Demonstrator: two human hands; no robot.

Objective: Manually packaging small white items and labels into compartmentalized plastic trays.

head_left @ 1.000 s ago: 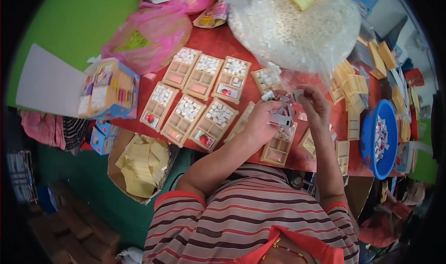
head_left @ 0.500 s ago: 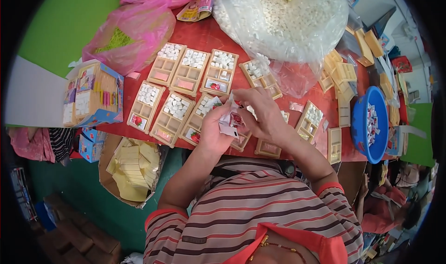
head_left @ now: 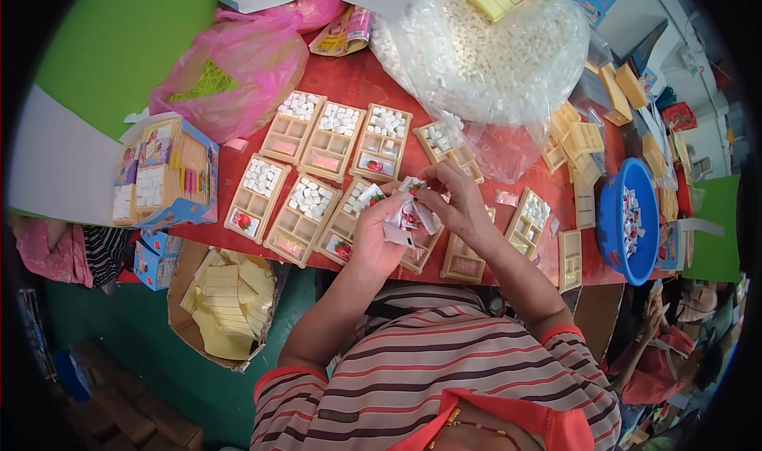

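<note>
My left hand [head_left: 377,233] and my right hand [head_left: 454,203] meet above the near edge of the red table [head_left: 357,86]. Together they hold a bunch of small white sachets [head_left: 406,211] with red and green print. Under the hands lie several beige plastic trays [head_left: 341,129] with compartments, most of them filled with small white blocks. A tray with empty compartments [head_left: 464,258] lies just below my right hand.
A big clear bag of white blocks [head_left: 488,42] fills the back of the table. A pink bag [head_left: 230,62] lies back left, a blue bowl of sachets [head_left: 629,221] at right, stacked empty trays [head_left: 579,141] beside it. A carton of yellow pieces [head_left: 226,300] stands below the table.
Both hands have moved left along the table edge with the sachets and stay close together over the trays. The view shifted with the head.
</note>
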